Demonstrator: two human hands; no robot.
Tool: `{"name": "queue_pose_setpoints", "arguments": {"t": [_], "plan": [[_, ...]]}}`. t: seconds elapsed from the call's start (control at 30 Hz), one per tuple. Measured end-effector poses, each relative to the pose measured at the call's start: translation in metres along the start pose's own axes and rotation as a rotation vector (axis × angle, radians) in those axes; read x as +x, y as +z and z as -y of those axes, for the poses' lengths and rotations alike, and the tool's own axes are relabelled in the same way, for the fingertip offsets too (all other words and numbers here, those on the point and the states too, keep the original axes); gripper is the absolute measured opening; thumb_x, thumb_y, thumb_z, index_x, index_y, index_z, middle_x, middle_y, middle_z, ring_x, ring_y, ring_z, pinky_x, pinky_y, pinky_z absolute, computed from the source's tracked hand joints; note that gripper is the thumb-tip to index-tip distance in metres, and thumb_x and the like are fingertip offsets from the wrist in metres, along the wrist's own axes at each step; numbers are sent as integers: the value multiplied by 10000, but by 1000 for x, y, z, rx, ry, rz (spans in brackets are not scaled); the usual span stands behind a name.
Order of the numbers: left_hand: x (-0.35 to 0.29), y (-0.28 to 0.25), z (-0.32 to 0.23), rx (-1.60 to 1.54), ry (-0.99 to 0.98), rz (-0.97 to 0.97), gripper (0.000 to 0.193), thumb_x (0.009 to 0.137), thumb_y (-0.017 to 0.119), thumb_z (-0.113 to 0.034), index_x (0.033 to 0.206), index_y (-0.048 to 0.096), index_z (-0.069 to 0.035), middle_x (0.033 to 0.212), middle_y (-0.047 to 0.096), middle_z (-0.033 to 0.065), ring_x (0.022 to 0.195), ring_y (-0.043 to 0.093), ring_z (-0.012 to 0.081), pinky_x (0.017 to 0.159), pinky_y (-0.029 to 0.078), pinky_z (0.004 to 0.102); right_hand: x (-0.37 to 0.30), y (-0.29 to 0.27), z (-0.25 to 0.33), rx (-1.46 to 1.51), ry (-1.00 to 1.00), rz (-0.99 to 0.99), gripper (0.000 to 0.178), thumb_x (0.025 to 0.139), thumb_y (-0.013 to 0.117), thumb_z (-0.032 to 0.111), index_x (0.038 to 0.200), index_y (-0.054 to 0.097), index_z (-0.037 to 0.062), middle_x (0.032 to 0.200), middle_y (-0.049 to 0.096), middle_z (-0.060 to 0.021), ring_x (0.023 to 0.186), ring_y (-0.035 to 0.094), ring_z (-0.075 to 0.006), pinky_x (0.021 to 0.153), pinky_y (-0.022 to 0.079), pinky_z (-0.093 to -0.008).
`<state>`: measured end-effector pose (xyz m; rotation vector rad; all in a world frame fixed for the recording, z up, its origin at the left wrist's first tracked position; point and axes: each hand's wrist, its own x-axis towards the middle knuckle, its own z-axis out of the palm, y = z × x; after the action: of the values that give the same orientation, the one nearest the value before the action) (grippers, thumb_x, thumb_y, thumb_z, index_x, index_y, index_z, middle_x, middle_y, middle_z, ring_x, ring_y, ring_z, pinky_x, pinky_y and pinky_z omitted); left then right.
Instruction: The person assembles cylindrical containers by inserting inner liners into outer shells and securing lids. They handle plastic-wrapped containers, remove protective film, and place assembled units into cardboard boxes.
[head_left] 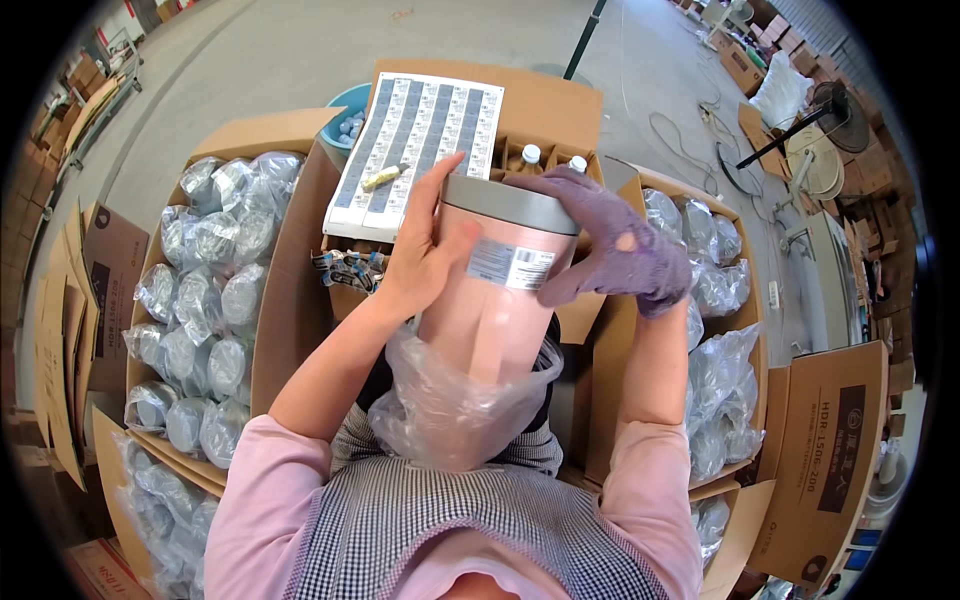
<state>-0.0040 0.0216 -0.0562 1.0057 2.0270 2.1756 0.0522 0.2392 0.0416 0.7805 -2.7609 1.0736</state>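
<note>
A: Centre of frame: a pink tumbler (495, 300) is seen, tall and smooth, capped by a grey lid (510, 205). A white label (511, 266) is stuck below the lid.

B: Position noted. It is held upright between both hands, base sunk in a crinkled clear plastic bag (450, 405).

A: The left hand (425, 255), bare, is pressed flat against its left side, fingers spread upward. The right hand (610, 250), in a worn purple knit glove with a hole, is wrapped over the lid's right edge.

B: Surroundings: bagged tumblers (200, 290) are packed in a cardboard box (285, 300) at left; a sticker sheet (415, 140) is laid at upper centre.
</note>
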Motion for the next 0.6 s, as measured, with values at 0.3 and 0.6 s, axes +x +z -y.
{"name": "queue_pose_setpoints", "arguments": {"t": [0.3, 0.6], "plan": [[-11, 4, 6, -96, 30, 97, 769, 898, 622, -139, 1535, 191, -103, 1589, 136, 154, 1448, 198, 322, 1148, 217, 403, -1, -1, 6, 15, 62, 46, 892, 600, 812, 186, 1404, 445, 67, 1178, 553, -196, 1127, 519, -366, 990, 423, -402], [-21, 5, -5, -241, -131, 115, 695, 975, 547, -145, 1545, 151, -118, 1525, 296, 122, 1359, 351, 238, 1108, 301, 342, -4, -1, -4, 4, -92, -5, 624, 850, 647, 156, 1420, 421, 38, 1149, 575, -222, 1093, 543, -346, 943, 445, -390]]}}
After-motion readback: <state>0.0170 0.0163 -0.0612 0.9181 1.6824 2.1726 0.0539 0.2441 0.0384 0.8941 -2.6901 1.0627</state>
